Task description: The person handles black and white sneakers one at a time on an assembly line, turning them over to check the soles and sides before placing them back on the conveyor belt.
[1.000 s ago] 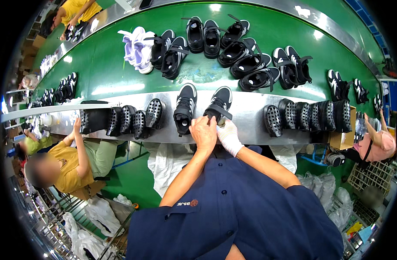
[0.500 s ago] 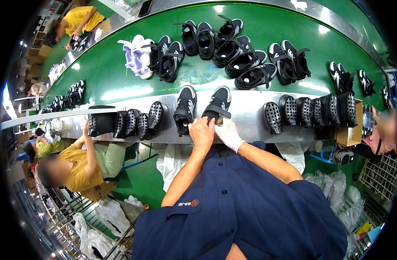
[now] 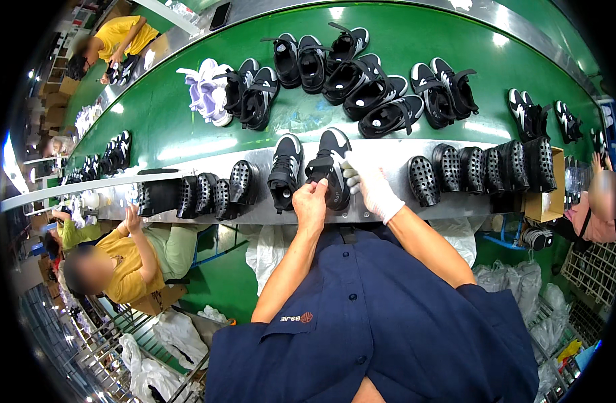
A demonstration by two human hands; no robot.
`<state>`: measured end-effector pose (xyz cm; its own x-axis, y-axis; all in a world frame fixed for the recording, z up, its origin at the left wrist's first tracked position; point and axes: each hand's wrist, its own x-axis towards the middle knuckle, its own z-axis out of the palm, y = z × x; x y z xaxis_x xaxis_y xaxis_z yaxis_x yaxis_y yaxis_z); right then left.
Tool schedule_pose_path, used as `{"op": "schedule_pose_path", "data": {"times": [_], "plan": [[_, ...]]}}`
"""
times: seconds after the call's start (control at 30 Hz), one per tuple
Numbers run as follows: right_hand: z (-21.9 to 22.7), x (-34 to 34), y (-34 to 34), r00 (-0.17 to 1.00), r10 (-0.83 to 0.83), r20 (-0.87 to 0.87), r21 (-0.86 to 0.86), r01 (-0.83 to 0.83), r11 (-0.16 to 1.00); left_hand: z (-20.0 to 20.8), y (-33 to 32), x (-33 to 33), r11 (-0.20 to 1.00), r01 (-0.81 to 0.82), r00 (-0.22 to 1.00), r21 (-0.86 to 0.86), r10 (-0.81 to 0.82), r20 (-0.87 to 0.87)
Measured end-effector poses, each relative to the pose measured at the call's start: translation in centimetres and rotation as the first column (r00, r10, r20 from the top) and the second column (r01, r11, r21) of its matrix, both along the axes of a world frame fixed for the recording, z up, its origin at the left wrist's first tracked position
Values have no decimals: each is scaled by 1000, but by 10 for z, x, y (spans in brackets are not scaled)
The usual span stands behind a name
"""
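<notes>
Two black sneakers with white toes stand side by side on the metal shelf in front of me. My left hand, bare, pinches the heel of the right sneaker. My right hand, in a white glove, grips the same sneaker along its right side. The left sneaker stands untouched just beside my left hand.
Rows of black perforated shoe moulds and more shoe moulds line the shelf on both sides. Beyond lies a green conveyor belt carrying several black sneakers and a lavender pair. A person in yellow sits to my left, another person at right.
Both hands stay at the right sneaker's heel; my gloved right hand has slid further up along its side. The belt's shoes have shifted slightly in view.
</notes>
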<state>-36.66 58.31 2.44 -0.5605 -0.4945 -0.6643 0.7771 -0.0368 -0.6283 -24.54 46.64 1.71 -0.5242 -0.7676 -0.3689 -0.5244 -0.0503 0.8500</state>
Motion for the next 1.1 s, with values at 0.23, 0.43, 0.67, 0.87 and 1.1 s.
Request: {"op": "schedule_pose_path", "data": {"times": [0.23, 0.43, 0.67, 0.87, 1.1], "plan": [[-8, 1, -9, 983, 166, -77, 37, -163, 986, -10, 7, 2, 988, -103, 993, 118, 110, -53], [-22, 23, 3, 995, 96, -24, 165, -90, 982, -11, 15, 2, 959, -167, 973, 229, 198, -120], [-30, 31, 7, 988, 132, -85, 241, -109, 964, -20, 19, 1, 964, -176, 966, 199, 208, -153], [-38, 27, 23, 738, 479, -475, 568, -158, 808, -18, 28, 0, 985, 34, 999, -169, -30, 25], [-22, 28, 55, 370, 537, -758, 595, 55, 802, 13, 36, 10, 742, 375, 923, -556, -243, 298]]}}
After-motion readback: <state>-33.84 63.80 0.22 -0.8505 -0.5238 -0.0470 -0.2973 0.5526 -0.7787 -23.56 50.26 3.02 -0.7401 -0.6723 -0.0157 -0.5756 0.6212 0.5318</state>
